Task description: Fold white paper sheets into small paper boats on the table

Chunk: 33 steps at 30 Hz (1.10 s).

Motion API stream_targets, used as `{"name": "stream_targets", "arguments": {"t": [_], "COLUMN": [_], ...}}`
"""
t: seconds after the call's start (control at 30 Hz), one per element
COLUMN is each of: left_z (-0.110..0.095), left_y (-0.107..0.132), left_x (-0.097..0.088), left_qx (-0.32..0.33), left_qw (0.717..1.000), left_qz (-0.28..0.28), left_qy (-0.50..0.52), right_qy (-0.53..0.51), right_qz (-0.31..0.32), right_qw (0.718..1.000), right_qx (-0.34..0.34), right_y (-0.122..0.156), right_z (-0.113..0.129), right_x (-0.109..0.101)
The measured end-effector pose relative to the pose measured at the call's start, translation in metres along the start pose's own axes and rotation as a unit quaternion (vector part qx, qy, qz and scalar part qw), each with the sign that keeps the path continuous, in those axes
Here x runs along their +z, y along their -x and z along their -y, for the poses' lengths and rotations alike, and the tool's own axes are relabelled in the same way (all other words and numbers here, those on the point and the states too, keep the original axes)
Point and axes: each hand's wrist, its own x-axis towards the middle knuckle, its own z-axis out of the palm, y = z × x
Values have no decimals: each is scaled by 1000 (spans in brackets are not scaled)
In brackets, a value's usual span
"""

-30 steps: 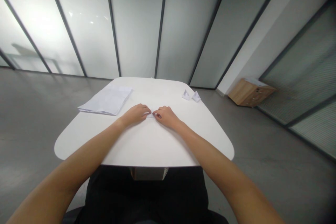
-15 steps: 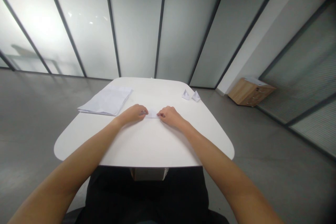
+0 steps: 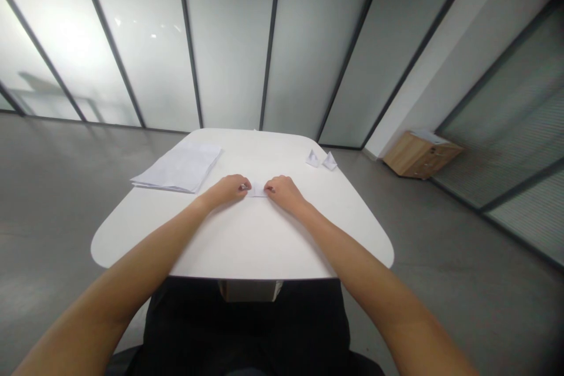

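A small white piece of folded paper [image 3: 258, 191] lies on the white table [image 3: 247, 241] between my two hands. My left hand [image 3: 233, 188] is closed on its left end, fingertips pinched at the paper. At the right end, my right hand [image 3: 282, 189] pinches the same paper, fingers curled. Both ends of the paper are hidden under the fingers. Beyond my right hand stand two small folded paper pieces with pointed tops, one [image 3: 312, 158] beside the other [image 3: 329, 161].
A stack of white paper sheets [image 3: 178, 167] lies at the table's left side. A wooden cabinet [image 3: 416, 153] stands on the floor to the right, by the wall. Frosted glass panels [image 3: 229, 41] rise behind the table.
My left hand has moved slightly to the right, and my right hand has shifted slightly left, so the gap between them is a little narrower. Both keep their pinch on the paper.
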Motion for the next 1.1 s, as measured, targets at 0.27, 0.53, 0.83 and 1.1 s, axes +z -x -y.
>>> {"name": "stream_targets", "arguments": {"t": [0.27,0.53,0.83,1.1], "left_z": [-6,0,-2,-16], "left_y": [2,3,3,6], "left_x": [-2,2,-5,-11], "left_qx": [41,62,43,11], "left_qw": [999,998,999,999], "left_qz": [1,8,-21,-40], "left_qy": [4,-6,15,28], "right_qy": [-9,-54,-220,-255], "right_qz": [-12,-17,-43,-79], "right_qw": [1000,998,972,961], "right_qx": [-5,3,75,71], "right_y": [-2,-5,0,0], "right_z": [0,-1,-15,-4], "right_x": [4,7,7,17]}}
